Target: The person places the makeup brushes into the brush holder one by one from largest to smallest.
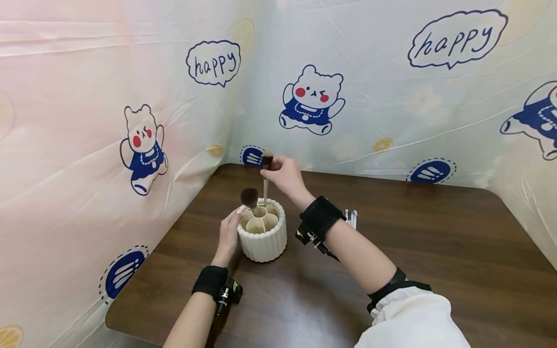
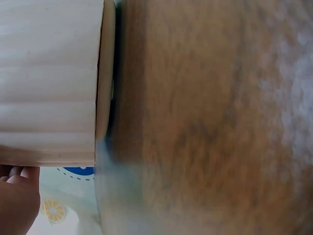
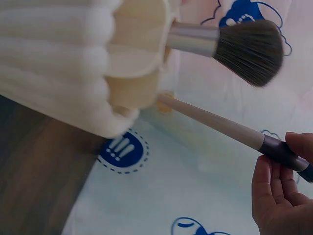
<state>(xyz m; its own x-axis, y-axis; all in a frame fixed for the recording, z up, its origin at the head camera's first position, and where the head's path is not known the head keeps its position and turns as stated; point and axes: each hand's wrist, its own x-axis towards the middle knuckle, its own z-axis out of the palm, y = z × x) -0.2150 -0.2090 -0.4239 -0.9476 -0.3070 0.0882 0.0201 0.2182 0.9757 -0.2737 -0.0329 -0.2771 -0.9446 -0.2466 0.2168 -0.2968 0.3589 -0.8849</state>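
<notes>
Fingers [image 1: 273, 175] of our right hand [image 1: 285, 178] pinch a slim brush [image 1: 266, 181] near its head, handle tip inside the ribbed holder [image 1: 262, 237] at frame centre. Our left hand [image 1: 228, 237] curls against the holder's side. A second brush [image 1: 250, 198] stands inside, on the brown surface [image 1: 435, 270].

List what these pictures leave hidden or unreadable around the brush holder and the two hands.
- Left wrist view: left hand cut off by the edge; table blurred.
- Right wrist view: held brush, bristle end behind right hand's fingers.
- Head view: items behind right wrist too small; holder hides brush handle ends.
</notes>
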